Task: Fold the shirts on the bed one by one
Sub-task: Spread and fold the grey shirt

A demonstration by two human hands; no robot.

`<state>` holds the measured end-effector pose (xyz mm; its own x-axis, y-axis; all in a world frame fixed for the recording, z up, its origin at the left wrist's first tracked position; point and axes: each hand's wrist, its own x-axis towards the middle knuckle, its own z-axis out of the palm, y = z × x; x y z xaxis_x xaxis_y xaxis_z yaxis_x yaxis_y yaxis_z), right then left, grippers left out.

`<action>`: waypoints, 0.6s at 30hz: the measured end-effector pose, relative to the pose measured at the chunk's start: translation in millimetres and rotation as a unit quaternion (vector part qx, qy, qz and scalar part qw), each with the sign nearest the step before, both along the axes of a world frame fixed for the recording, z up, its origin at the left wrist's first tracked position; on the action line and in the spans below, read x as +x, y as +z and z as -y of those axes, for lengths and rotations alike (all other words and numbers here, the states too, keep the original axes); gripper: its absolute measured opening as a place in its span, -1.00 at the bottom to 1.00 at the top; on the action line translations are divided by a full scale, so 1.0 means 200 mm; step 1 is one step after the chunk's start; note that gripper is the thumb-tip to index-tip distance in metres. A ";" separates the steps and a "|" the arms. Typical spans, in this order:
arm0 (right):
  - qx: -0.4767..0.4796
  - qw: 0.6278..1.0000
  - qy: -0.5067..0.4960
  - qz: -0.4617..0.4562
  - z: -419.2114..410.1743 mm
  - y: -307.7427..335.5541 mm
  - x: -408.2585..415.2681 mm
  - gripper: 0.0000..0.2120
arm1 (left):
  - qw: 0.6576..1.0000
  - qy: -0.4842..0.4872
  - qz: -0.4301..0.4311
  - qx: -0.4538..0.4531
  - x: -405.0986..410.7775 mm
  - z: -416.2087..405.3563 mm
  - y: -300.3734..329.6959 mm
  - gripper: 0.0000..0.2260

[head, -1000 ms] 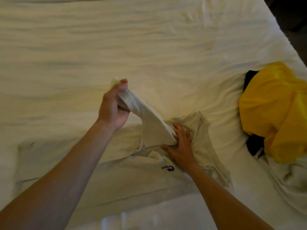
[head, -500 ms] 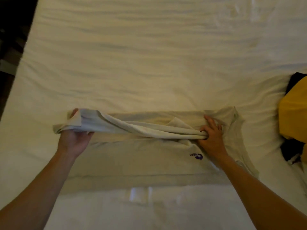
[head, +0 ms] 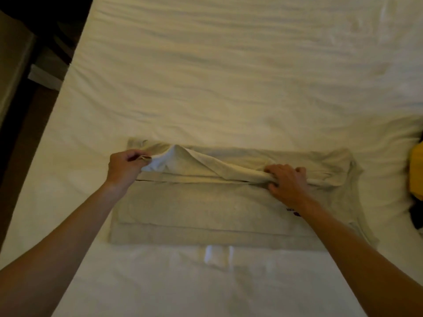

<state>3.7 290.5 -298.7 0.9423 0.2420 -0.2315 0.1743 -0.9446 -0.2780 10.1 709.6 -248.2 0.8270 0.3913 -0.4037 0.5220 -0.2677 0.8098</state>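
A pale beige shirt (head: 194, 209) lies spread sideways on the white bed (head: 229, 76), its far long edge folded over toward me. My left hand (head: 124, 168) pinches the folded strip at its left end, slightly lifted off the shirt. My right hand (head: 286, 179) grips the same strip near the collar end, fingers curled into the cloth and pressing it down. A small dark logo (head: 295, 212) shows beside my right wrist.
A yellow garment (head: 417, 170) over something dark (head: 415, 219) lies at the bed's right edge. The bed's left edge drops to a dark floor with furniture (head: 34, 53). A shiny white patch (head: 217, 255) sits on the sheet near me.
My left hand has lowered the stretched strip of shirt onto the shirt body, and the fold now lies nearly flat. My view shifted left, so the yellow garment is almost out of frame.
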 end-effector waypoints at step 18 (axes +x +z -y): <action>0.180 0.966 0.183 -0.035 -1.20 0.00 -0.74 -0.29 | 0.863 -0.340 -0.046 0.371 0.17 -0.17 -0.10 -0.53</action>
<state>-143.4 530.3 -299.6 0.7630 0.6330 -0.1305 0.4479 -0.6634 -0.5994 44.0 742.8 -267.7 0.9450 0.0063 -0.3271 0.0923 -0.9643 0.2482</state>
